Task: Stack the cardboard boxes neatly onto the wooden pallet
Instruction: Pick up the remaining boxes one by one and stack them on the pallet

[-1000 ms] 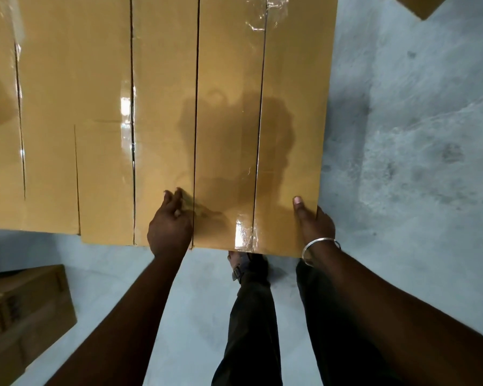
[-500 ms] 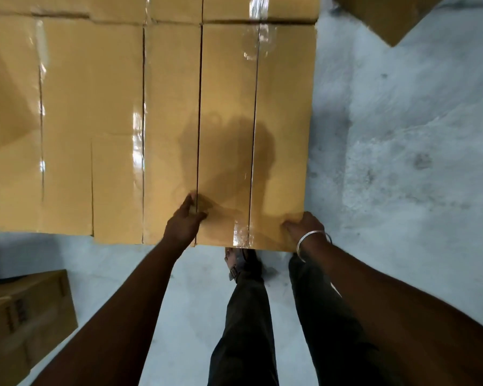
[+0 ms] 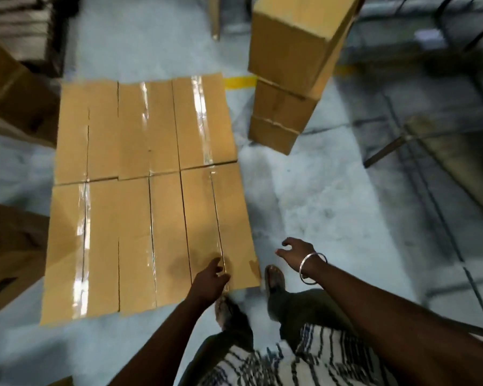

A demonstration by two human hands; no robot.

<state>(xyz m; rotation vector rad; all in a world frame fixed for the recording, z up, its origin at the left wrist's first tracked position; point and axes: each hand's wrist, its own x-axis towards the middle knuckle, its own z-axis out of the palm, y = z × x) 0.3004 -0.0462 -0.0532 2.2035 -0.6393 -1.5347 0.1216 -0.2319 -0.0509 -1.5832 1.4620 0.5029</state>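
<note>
Several taped cardboard boxes [image 3: 140,201] lie side by side in two flat rows on the floor; the pallet beneath them is hidden. The near right box [image 3: 221,227] ends at the front right corner of the layer. My left hand [image 3: 209,282] hovers over that box's near edge with loose fingers, and I cannot tell whether it touches. My right hand [image 3: 296,252], with a metal bangle on the wrist, hangs free to the right of the box with spread fingers and holds nothing.
A stack of three boxes [image 3: 287,76] stands at the back right on the grey concrete floor [image 3: 332,204]. More boxes stand at the left edge [image 3: 11,246] and back left [image 3: 14,93]. A metal frame [image 3: 430,140] lies at the right. My feet are near the layer's front corner.
Both hands have come off the near right box, the right one swinging out to the right. The view has pulled back and up, so the whole layer and the back stack show.
</note>
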